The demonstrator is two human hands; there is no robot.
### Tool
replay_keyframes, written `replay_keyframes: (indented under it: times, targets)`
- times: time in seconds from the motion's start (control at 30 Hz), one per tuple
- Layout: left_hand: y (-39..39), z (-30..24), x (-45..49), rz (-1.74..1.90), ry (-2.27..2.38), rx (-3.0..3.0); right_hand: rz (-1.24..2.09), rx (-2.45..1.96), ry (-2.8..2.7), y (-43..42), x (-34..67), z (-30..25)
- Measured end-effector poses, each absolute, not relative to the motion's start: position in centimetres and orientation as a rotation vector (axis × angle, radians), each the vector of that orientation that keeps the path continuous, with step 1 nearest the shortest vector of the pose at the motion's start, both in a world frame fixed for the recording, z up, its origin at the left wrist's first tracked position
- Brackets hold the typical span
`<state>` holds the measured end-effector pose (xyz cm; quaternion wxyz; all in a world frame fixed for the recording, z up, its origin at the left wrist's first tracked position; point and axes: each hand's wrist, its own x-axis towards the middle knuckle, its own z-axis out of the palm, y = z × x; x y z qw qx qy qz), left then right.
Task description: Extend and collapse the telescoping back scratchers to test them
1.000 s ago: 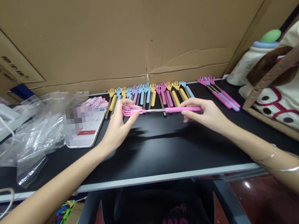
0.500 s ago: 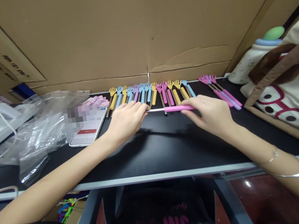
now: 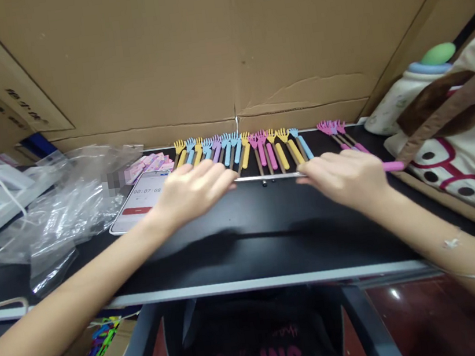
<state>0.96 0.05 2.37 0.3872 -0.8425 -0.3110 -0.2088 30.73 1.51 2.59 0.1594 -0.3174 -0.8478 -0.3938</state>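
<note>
A back scratcher with a thin metal rod [image 3: 269, 177] and a pink handle [image 3: 392, 166] is stretched level between my hands, above the table. My left hand [image 3: 197, 189] is closed round the rod's left end, hiding whatever is there. Farther right, my right hand [image 3: 345, 178] wraps the back scratcher, and the pink handle sticks out beyond its far side. Behind them lies a row of back scratchers [image 3: 244, 151] in yellow, blue, purple and pink, their claws toward the cardboard. A smaller bunch of pink and purple back scratchers [image 3: 332, 128] lies to the right, partly covered by my right hand.
Left of my left hand lie a phone [image 3: 130, 212] showing a timer, pink patterned packets [image 3: 150, 165] and clear plastic bags [image 3: 77, 193]. A white bag [image 3: 459, 166] and a bottle [image 3: 401, 95] stand at the right. Cardboard [image 3: 160, 54] walls the back.
My hands have moved apart and the back scratcher's metal rod shows longer between them. My right hand has shifted right, and the pink handle now sticks out past it.
</note>
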Motion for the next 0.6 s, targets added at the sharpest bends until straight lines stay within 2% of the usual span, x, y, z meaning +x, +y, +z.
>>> replay_keyframes:
  times: [0.2,0.33,0.6]
  targets:
    - [2.4,2.8,-11.6,-0.550,-1.188,-2.033,-1.162,-1.524,-2.279,3.9,42.8,2.3]
    - [1.8,2.3,-15.8,-0.569,-1.294,-1.977,-1.244,-1.515,-2.294,4.1,46.2,1.8]
    - [1.9,2.0,-15.1,-0.518,-1.303,-1.806,-1.253,-1.473,-2.273,4.3,45.7,1.7]
